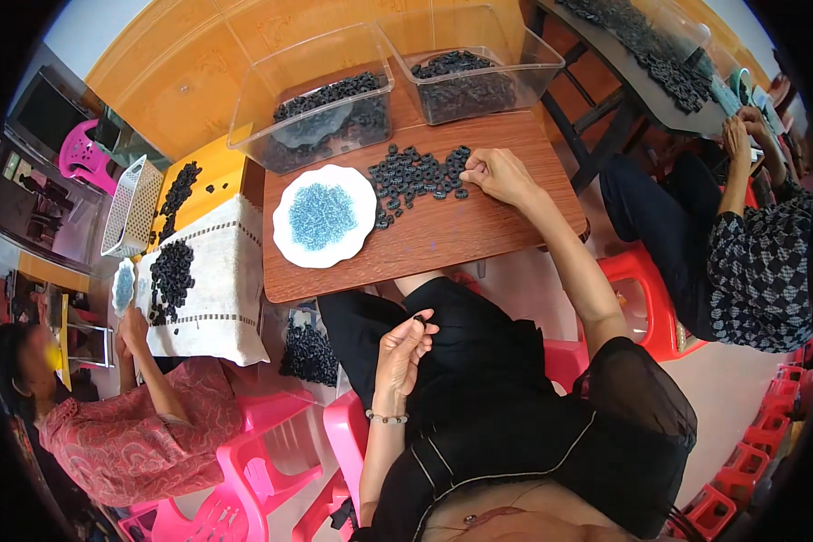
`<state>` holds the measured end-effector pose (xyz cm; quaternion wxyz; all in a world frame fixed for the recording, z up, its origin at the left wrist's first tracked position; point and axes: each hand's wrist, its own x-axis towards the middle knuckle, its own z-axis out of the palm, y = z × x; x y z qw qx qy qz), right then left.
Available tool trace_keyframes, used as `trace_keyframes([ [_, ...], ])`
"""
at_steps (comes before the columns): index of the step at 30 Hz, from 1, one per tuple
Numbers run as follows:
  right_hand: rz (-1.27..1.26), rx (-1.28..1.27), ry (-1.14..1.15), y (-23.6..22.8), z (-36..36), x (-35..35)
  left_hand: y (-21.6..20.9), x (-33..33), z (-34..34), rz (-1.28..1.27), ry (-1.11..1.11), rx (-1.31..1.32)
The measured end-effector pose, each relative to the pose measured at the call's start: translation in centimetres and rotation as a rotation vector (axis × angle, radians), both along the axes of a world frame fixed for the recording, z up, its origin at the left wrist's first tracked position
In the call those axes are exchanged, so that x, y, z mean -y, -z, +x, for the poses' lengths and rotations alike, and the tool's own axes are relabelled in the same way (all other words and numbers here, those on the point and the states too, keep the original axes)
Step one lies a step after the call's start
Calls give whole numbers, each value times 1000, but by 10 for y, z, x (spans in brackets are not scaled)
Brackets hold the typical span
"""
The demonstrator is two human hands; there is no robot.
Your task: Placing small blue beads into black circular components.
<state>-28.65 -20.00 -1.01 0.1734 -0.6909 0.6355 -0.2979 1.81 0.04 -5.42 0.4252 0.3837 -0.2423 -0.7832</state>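
Observation:
My left hand (401,352) is raised above my lap, thumb and fingers pinched on a small black plastic piece (421,319). Over the brown wooden table, my right hand (506,177) reaches to the right edge of a loose pile of small black plastic pieces (414,172). Its fingertips are drawn together among them, and whatever is between them is hidden. Left of the pile is a white scalloped plate (367,217) with a heap of tiny clear-blue beads (322,217).
Two clear plastic bins (253,135) of black pieces stand along the table's (334,284) back edge. At left, a person in red (144,425) works at a cloth-covered table (221,280); another person (759,262) sits at right. Pink chairs (348,434) and a red stool (646,289) stand close by.

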Motion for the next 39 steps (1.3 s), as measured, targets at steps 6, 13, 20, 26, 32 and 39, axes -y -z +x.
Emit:
trace_keyframes([
  [6, -9, -143, -4, -3, 1, -16, 3, -1, 6, 19, -21, -2],
  [13, 108, -383, -62, 28, 17, -9, 4, -1, 4, 26, -4, -11],
  [20, 162, -345, -76, 33, 35, 8, 2, -5, 10, 26, -17, -12],
  [26, -200, -190, -11, 8, 49, -5, 4, -7, 13, 20, -31, -1],
  [32, -408, -19, -268, -9, 78, -19, 3, -7, 8, -38, -29, 89],
  [39, -299, -142, -327, 5, 95, -16, -1, -9, 7, -105, -88, 193],
])
